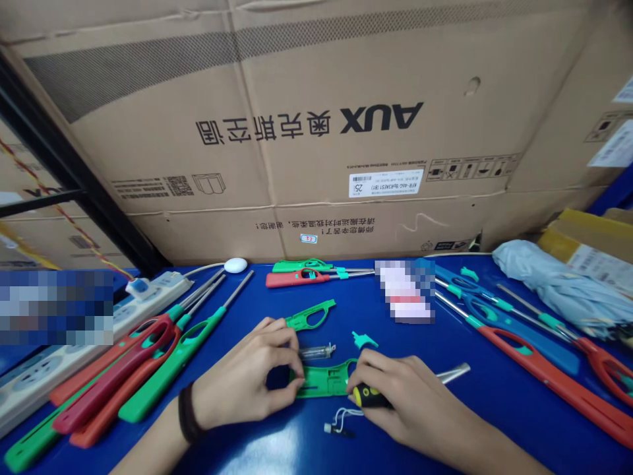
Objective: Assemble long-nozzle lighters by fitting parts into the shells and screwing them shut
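Green shell half [324, 381] sits near the middle of the worktop [297, 455] in the head view, inner side facing up, between the two hands. On my feed the left hand [252, 373] has thumb and index finger closed on its left end. Right hand [395, 389] has its fingers wrapped round a black-and-yellow handle [368, 396], just beside the shell's right end; can't tell if the fingertips touch the shell. Beyond the left knuckles I see a looped green piece [311, 316], partly hidden, and nearer, a clear tube [316, 352] with a metal fitting. Teal trigger [364, 340] lies just past the right hand. Small part with white wires [340, 425] is on the near side. Metal tube [453, 374] pokes out right of the right hand. Red and green lighters [111, 379] are bunched at left beside a power strip [49, 366]; red lighter [548, 376] and blue lighter [539, 340] at right. Upside-down-printed carton [297, 66] stands behind.
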The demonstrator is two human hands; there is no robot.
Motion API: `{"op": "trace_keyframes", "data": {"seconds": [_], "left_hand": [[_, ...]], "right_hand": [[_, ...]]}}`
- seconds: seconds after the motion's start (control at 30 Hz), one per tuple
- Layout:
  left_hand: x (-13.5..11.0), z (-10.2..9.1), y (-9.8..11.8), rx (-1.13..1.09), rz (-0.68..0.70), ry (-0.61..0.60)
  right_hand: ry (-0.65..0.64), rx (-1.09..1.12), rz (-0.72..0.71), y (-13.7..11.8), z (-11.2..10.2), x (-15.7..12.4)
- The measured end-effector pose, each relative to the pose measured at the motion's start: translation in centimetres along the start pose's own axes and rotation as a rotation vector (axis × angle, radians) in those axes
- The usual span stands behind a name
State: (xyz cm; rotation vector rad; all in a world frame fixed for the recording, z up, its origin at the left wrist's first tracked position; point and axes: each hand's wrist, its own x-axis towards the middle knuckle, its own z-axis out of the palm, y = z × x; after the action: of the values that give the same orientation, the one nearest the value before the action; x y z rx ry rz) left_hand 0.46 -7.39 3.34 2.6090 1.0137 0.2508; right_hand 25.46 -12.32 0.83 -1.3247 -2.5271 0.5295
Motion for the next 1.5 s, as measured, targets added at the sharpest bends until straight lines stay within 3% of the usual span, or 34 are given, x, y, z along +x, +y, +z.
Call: {"op": "trace_keyframes", "data": {"seconds": [0.27,0.5,0.93,1.03,1.27,1.5], "left_hand": [[0.2,0.5,-0.2,-0.077,-0.038,-0.028],[0.3,0.2,-0.2,-0.172,-0.014,-0.123],[0.5,0.5,-0.4,-0.240,0.006,-0.087],[0.7,0.6,-0.7,-0.226,0.024,-0.044],[1.0,1.4,-2.5,-0.011,-0.040,0.235],[1.2,1.8,-2.8,0.035,-0.039,0.252]], "right_hand": [[0.006,0.018,-0.014,0.0,0.1,0.1],[-0.022,0.036,-0.046,-0.1,0.2,-0.1],[-0.065,0.041,-0.048,-0.3,-0.2,0.0],[-0.061,0.051,-0.048,-0.3,-0.2,0.0],[-0.075,0.054,-0.048,-0.3,-0.2,0.1],[-0.083,0.051,-0.034,-0.4,-0.4,-0.1]]}}
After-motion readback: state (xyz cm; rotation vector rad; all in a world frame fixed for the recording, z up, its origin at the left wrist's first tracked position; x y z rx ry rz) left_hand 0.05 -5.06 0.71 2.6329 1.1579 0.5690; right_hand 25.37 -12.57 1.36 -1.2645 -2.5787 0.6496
